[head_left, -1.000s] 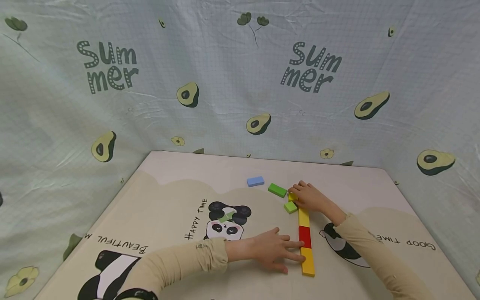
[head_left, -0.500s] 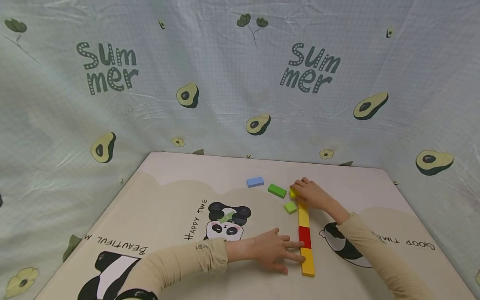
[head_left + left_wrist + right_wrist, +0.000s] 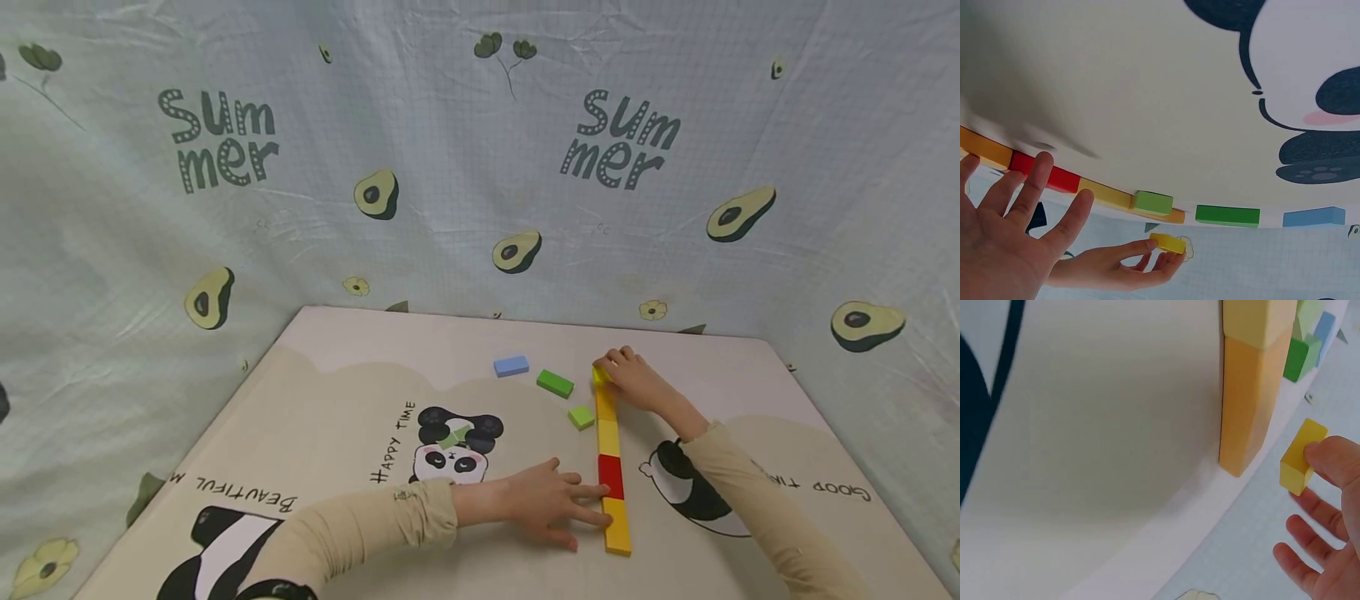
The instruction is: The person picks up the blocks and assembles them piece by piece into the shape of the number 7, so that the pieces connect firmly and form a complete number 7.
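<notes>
A straight row of flat blocks lies at centre right in the head view: an orange block [image 3: 617, 529] nearest, then a red block [image 3: 611, 477], a pale yellow block [image 3: 608, 437] and a second orange block [image 3: 1247, 403]. My left hand [image 3: 542, 504] has its fingers spread and straight, with fingertips on or against the red and nearest orange blocks. Beyond the far end of the row, my right hand [image 3: 643, 387] pinches a small yellow block [image 3: 1302, 456] between thumb and finger. In the right wrist view that block appears apart from the row's end.
Left of the row's far part lie a light green block [image 3: 581, 417], a green block [image 3: 555, 383] and a blue block [image 3: 511, 366]. The table cover [image 3: 337, 417] has panda prints. A patterned curtain [image 3: 450, 125] hangs behind the table's far edge.
My right hand has carried the yellow block slightly right and away, from beside the green blocks to the row's far end. The far orange block now shows more. My left hand has stayed put.
</notes>
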The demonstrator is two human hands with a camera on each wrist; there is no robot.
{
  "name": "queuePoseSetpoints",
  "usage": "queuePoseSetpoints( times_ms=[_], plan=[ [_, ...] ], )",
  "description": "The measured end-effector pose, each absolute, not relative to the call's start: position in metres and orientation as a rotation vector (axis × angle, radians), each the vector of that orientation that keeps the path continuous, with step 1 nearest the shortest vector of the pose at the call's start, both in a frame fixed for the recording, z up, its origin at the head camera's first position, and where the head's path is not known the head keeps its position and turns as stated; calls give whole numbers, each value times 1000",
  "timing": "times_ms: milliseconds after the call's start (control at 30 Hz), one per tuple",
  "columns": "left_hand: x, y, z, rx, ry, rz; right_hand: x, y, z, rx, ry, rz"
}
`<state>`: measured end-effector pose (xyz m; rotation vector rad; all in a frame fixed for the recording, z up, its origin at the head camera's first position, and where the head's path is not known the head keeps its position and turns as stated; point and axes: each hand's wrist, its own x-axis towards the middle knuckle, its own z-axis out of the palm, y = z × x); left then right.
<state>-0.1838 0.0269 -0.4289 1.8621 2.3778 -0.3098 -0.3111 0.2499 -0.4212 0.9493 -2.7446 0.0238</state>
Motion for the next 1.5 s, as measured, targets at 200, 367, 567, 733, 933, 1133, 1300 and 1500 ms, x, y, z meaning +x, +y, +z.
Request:
queuePoseSetpoints(
  times_ms=[200,367,567,733,933,1133,1300,1500],
  plan=[
    [-182,28,-430,1860,2389,-327,-318,254,-422,916,-2743,-30],
    [-182,27,-430,1870,2389,-329,-324,257,-423,868,-2779,-22],
    [-183,27,-431,1867,2390,-339,-336,257,-423,798,-2863,13],
    [-183,27,-431,1859,2387,-328,-343,257,-425,787,-2894,27],
    [-184,27,-432,1860,2388,-317,-351,257,-431,777,-2937,55],
    [-184,27,-432,1874,2388,-324,-354,254,-434,765,-2993,74],
    [-184,27,-431,1874,2388,-325,-354,255,-435,755,-3015,70],
    [-184,27,-431,1871,2393,-328,-352,258,-434,750,-2998,118]
  ],
)
